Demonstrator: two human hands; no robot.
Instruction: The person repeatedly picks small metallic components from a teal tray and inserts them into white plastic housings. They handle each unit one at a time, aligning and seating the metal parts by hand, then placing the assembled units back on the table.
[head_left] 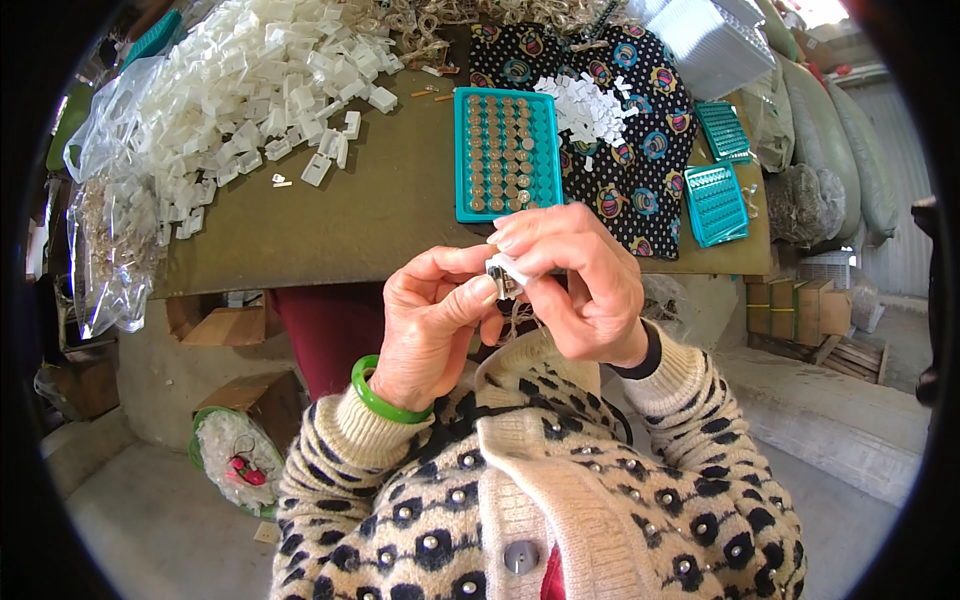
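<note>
Just off the table's near edge, both my hands meet on a small white plastic case [503, 268]. Dark and metallic parts show inside it, and thin wires [518, 318] dangle below. My left hand [430, 315] pinches the case between thumb and fingers. My right hand [592, 285] is closed on its other side, its fingertips over the top and partly hiding it. Beyond the hands lies a teal tray [461, 150] with rows of round metal button cells [494, 152]; its right-hand slots hold none.
White plastic cases [270, 75] are heaped at the far left, beside a clear plastic bag [115, 250]. Small white pieces [588, 108] lie on a patterned dark cloth [650, 150]. More teal trays [716, 206] sit at the right, and bundled wires [430, 20] at the back.
</note>
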